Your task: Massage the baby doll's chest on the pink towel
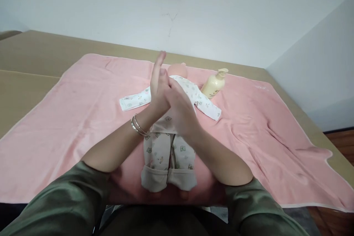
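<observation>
Hands (182, 107) press together above the dressed doll (166, 126), left of the pump bottle (214, 84).

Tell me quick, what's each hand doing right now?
Left hand: open, up against the right; nothing seen in it.
Right hand: looks open though blurred, against the left; nothing seen in it.

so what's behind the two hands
Behind the left hand and right hand lies a doll in a white printed top. Both sleeves and some lower hem show; the part of the top directly behind the hands is covered.
</observation>
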A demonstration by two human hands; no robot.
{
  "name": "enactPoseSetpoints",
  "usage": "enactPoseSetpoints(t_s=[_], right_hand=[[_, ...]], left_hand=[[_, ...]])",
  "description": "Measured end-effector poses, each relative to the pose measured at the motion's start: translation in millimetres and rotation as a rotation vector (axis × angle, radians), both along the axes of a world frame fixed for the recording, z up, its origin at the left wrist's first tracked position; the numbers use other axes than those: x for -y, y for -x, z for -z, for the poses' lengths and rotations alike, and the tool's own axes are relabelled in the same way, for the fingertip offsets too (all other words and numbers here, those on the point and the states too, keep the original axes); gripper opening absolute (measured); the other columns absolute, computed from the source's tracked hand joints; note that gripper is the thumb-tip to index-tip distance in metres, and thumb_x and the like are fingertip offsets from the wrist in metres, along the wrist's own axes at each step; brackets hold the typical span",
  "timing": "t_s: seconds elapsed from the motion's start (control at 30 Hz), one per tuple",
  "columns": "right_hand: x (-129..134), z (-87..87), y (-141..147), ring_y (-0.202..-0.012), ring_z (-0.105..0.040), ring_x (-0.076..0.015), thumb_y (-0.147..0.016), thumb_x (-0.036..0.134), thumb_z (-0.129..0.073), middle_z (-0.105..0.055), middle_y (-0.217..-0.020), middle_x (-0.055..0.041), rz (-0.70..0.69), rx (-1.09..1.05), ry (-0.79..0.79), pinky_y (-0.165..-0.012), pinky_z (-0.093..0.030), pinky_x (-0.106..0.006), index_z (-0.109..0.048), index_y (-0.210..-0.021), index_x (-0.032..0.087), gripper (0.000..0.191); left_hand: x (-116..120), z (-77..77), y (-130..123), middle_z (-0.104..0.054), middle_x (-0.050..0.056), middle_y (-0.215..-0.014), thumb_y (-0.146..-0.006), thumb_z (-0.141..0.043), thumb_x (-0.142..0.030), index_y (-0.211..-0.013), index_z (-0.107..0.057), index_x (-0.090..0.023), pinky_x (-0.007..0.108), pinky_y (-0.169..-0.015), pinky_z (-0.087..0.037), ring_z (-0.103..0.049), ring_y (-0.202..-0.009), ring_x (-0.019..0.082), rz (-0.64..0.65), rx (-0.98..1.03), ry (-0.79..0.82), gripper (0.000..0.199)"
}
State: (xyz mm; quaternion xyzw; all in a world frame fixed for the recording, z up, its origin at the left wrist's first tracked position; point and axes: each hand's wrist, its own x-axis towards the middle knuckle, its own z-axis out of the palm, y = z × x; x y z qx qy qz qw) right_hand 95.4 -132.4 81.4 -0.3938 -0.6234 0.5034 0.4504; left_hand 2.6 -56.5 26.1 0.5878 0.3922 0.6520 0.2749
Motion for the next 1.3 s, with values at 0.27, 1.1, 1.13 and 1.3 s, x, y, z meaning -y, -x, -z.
enactPoseSetpoints(t_s=[0.27,1.1,1.13,1.3], right_hand=[[-48,-6.0,-40,-0.12,-0.072,-0.0232,-0.106,0.048,-0.039,-0.068,-0.137,-0.0068,0.227,0.101,-0.079,-0.108,-0.06,-0.044,-0.06,-0.139,0.026,0.045],[-82,77.1,-3,-0.166,-0.017,-0.0399,-0.103,0.026,-0.034,-0.028,-0.176,-0.0104,0.151,1.176,-0.341,-0.134,-0.013,-0.07,-0.04,-0.165,0.013,0.064],[-90,77.6,-8,-0.166,-0.02,-0.0387,-0.103,0.027,-0.033,-0.029,-0.176,-0.0101,0.154,1.156,-0.325,-0.134,-0.015,-0.07,-0.042,-0.164,0.014,0.063],[-128,78.5,-35,-0.163,-0.028,-0.0399,-0.106,0.041,-0.032,-0.032,-0.174,-0.0158,0.271,1.076,-0.171,-0.132,-0.023,-0.066,-0.043,-0.164,0.016,0.063]], left_hand=[[-47,25.3,5,-0.072,0.01,-0.141,-0.107,-0.039,-0.046,-0.125,-0.07,-0.021,0.042,-0.121,-0.048,-0.063,-0.138,0.026,-0.145,-0.117,0.221,0.043],[-63,51.4,16,-0.083,0.007,-0.118,-0.092,-0.046,-0.022,-0.109,-0.082,-0.02,0.036,-0.104,-0.056,-0.075,-0.112,0.024,-0.226,-0.418,0.477,0.039],[-63,51.6,16,-0.083,0.007,-0.119,-0.092,-0.046,-0.022,-0.108,-0.082,-0.021,0.035,-0.104,-0.056,-0.075,-0.113,0.024,-0.225,-0.436,0.461,0.04],[-60,50.3,10,-0.08,0.009,-0.128,-0.093,-0.044,-0.019,-0.118,-0.079,-0.017,0.036,-0.11,-0.053,-0.072,-0.121,0.025,-0.23,-0.507,0.413,0.043]])
